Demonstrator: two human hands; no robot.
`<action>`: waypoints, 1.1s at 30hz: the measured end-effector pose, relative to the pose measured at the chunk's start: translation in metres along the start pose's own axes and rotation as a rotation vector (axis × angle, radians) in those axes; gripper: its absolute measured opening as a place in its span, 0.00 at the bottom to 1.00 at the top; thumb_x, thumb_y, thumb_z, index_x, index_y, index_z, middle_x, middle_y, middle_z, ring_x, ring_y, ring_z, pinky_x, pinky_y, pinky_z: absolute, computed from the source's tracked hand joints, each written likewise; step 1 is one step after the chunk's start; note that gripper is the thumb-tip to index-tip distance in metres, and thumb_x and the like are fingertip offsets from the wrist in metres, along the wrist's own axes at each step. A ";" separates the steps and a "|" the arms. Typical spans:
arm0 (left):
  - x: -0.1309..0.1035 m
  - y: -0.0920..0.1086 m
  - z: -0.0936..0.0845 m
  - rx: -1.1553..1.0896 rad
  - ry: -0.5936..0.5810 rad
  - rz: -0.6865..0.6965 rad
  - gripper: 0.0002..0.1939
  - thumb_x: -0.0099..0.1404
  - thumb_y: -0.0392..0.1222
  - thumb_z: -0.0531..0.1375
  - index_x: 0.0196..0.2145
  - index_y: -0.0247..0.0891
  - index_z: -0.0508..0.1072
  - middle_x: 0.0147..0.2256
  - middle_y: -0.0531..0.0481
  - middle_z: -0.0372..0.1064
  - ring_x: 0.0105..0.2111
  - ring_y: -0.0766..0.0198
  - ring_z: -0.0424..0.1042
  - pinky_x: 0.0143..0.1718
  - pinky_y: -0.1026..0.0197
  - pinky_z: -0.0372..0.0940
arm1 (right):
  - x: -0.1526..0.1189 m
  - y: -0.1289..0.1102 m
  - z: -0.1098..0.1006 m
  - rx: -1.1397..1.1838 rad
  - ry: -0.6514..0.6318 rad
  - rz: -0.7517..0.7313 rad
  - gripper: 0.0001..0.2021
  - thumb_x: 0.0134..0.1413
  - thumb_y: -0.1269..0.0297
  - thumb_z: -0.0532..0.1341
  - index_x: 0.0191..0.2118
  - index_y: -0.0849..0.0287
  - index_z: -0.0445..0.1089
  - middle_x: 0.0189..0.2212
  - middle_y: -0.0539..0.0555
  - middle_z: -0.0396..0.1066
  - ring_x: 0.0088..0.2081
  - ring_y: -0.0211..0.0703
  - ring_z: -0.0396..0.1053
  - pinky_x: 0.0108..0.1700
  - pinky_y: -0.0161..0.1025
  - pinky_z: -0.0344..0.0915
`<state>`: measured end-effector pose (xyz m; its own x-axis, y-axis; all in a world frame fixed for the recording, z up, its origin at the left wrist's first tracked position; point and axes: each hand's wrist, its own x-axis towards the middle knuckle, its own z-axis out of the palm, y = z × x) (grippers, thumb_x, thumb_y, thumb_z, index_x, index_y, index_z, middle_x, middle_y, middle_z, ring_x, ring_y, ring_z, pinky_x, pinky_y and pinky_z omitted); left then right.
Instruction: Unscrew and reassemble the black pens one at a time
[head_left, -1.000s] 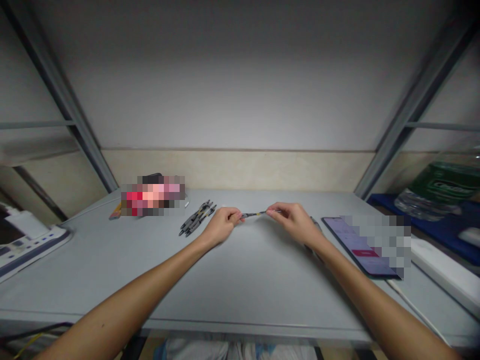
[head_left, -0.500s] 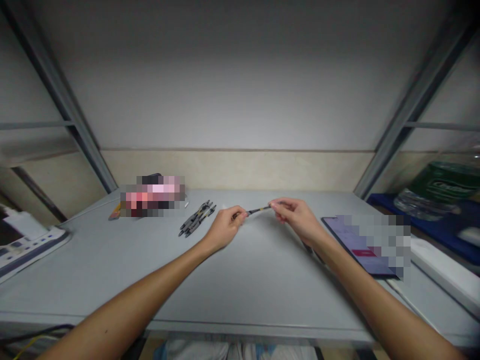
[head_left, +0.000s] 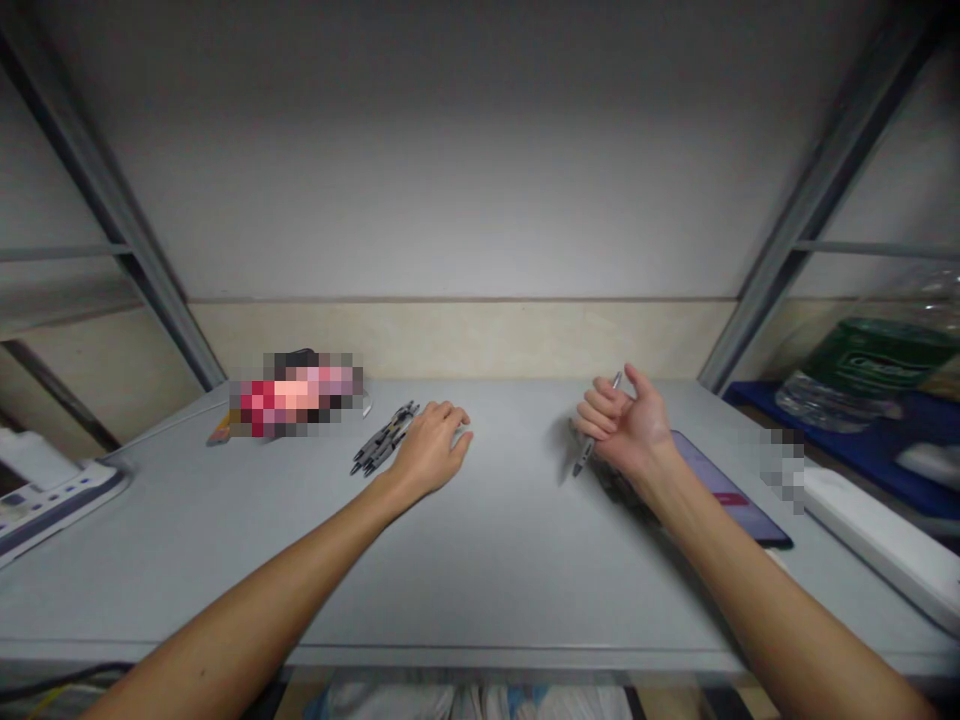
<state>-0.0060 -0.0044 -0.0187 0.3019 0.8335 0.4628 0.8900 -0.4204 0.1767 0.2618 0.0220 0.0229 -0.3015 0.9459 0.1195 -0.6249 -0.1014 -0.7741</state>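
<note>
My right hand (head_left: 630, 420) is turned palm up with its fingers curled around a grey pen (head_left: 583, 458). The pen slants, one end showing below the fingers and the other above them. My left hand (head_left: 431, 445) is low over the grey desk, palm down, thumb apart from the loosely bent fingers, and nothing shows in it. Just left of it lies a bunch of several grey and black pens (head_left: 375, 445), side by side; the hand partly covers their right end.
A tablet (head_left: 731, 495) lies by my right forearm, with a long white box-like object (head_left: 877, 545) beyond it. A large bottle with a green label (head_left: 862, 370) stands far right. At left are a power strip (head_left: 64, 505) and a pixelated pinkish thing (head_left: 300, 395).
My left hand has let go of the pen and moved left toward the bunch. My right hand has moved right, turned palm up and kept the pen.
</note>
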 end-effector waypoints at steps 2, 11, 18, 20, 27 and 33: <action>0.000 0.000 -0.002 0.080 -0.027 -0.040 0.11 0.65 0.44 0.51 0.39 0.38 0.69 0.39 0.44 0.66 0.44 0.56 0.62 0.47 0.54 0.57 | -0.001 -0.001 0.000 -0.060 0.018 0.005 0.19 0.54 0.55 0.49 0.17 0.55 0.46 0.12 0.43 0.36 0.14 0.34 0.33 0.14 0.33 0.40; 0.000 -0.009 -0.008 0.408 -0.104 -0.246 0.17 0.64 0.46 0.49 0.47 0.36 0.66 0.46 0.37 0.61 0.49 0.47 0.56 0.44 0.46 0.57 | -0.003 -0.004 0.000 0.030 0.008 -0.010 0.17 0.52 0.54 0.50 0.18 0.56 0.47 0.13 0.42 0.36 0.15 0.33 0.32 0.16 0.33 0.39; 0.000 -0.025 -0.002 0.470 -0.146 -0.336 0.18 0.64 0.42 0.46 0.48 0.35 0.65 0.46 0.36 0.60 0.47 0.45 0.58 0.39 0.44 0.61 | -0.002 -0.004 -0.003 0.020 0.013 -0.037 0.17 0.52 0.54 0.50 0.19 0.56 0.47 0.12 0.42 0.36 0.15 0.33 0.33 0.16 0.32 0.40; 0.001 -0.026 -0.003 0.466 -0.179 -0.353 0.17 0.64 0.40 0.45 0.47 0.35 0.66 0.46 0.36 0.60 0.46 0.45 0.59 0.38 0.44 0.62 | -0.002 -0.005 -0.003 -0.021 0.017 -0.040 0.17 0.52 0.54 0.50 0.19 0.56 0.46 0.12 0.42 0.36 0.15 0.33 0.33 0.16 0.33 0.39; 0.001 -0.027 -0.002 0.497 -0.205 -0.319 0.19 0.60 0.31 0.45 0.46 0.32 0.67 0.46 0.34 0.61 0.47 0.47 0.59 0.39 0.47 0.62 | -0.003 -0.006 0.000 -0.031 0.020 -0.027 0.15 0.51 0.56 0.48 0.19 0.55 0.47 0.13 0.43 0.36 0.16 0.34 0.31 0.16 0.33 0.38; 0.002 -0.023 -0.002 0.498 -0.208 -0.295 0.18 0.61 0.32 0.46 0.45 0.32 0.68 0.45 0.35 0.63 0.47 0.47 0.60 0.42 0.47 0.61 | -0.004 -0.007 0.001 -0.091 0.011 -0.035 0.17 0.53 0.53 0.49 0.19 0.55 0.47 0.14 0.42 0.36 0.16 0.33 0.32 0.16 0.32 0.39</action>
<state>-0.0270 0.0062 -0.0205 0.0342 0.9627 0.2686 0.9837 0.0150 -0.1789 0.2664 0.0189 0.0282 -0.2725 0.9518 0.1409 -0.5668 -0.0404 -0.8229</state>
